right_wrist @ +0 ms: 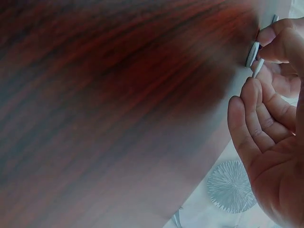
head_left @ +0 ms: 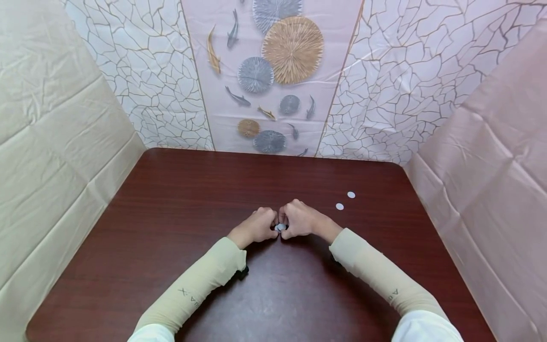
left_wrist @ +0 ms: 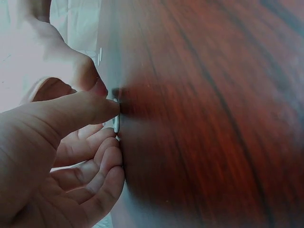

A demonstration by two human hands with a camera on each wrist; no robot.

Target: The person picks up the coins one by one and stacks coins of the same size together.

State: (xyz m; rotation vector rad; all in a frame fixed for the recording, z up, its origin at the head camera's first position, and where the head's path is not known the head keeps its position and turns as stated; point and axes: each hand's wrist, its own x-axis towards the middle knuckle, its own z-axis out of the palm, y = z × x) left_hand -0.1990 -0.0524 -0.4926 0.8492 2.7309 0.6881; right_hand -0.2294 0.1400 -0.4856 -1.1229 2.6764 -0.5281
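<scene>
Close together at the middle of the table, my left hand (head_left: 258, 224) and right hand (head_left: 299, 219) meet over small white discs (head_left: 281, 227). With thumb and forefinger, the left hand pinches one disc (left_wrist: 116, 116) by its edges, low at the tabletop. Its other fingers are curled beside the wood. The right hand (right_wrist: 273, 118) holds another thin disc (right_wrist: 258, 69) between thumb and fingertips, slightly tilted. Right beside it is the left hand's disc (right_wrist: 252, 54). The two discs appear to overlap or touch in the head view; fingers partly hide them.
Two more white discs (head_left: 339, 206) (head_left: 351, 194) lie apart on the dark wooden table (head_left: 192, 190), right of and beyond the hands. A patterned cloth backdrop (head_left: 273, 95) rises behind the table. Pale creased cloth (head_left: 55, 142) hangs at both sides.
</scene>
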